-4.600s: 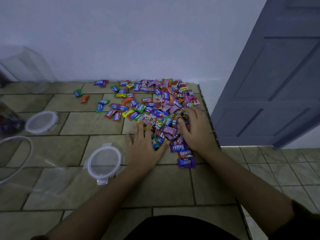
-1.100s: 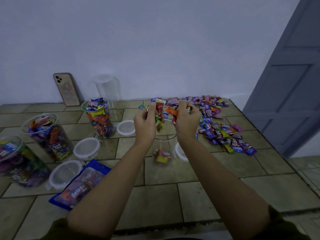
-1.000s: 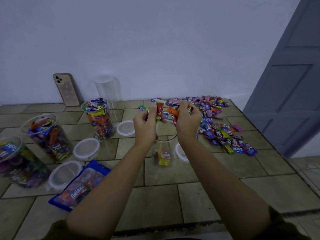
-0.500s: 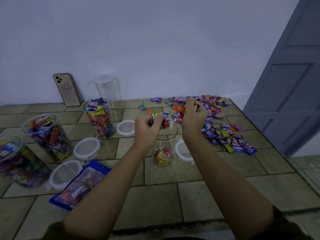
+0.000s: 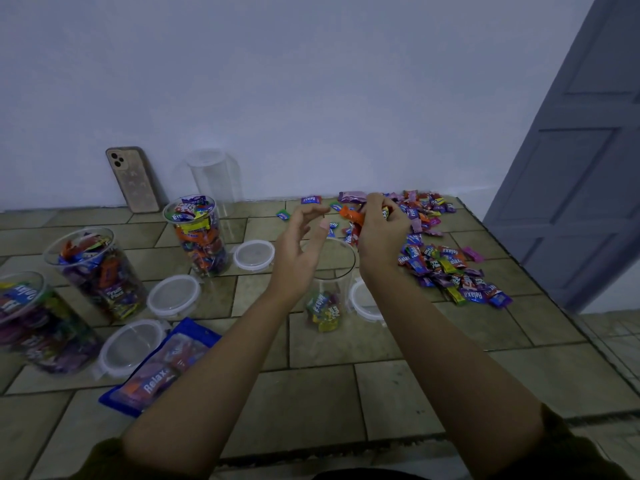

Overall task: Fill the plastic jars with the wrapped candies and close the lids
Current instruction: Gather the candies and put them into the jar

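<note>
Several candies (image 5: 351,216) in right grip (image 5: 381,233), above open jar (image 5: 332,271), left grip (image 5: 298,251) slack

Leftmost jar (image 5: 24,320) partly beyond the left edge; one lid (image 5: 358,299) half behind a forearm (image 5: 446,355).

It looked like a home interior; a tiled ledge (image 5: 311,400) ran along a plain painted wall (image 5: 311,81); a grey panelled door (image 5: 588,168) stood right of that wall; a smartphone (image 5: 133,180) leaned against it.

The left hand (image 5: 304,245) is being held loosely open; at its 3 o'clock, candies (image 5: 349,214) are being gripped by the right hand (image 5: 379,233).
</note>
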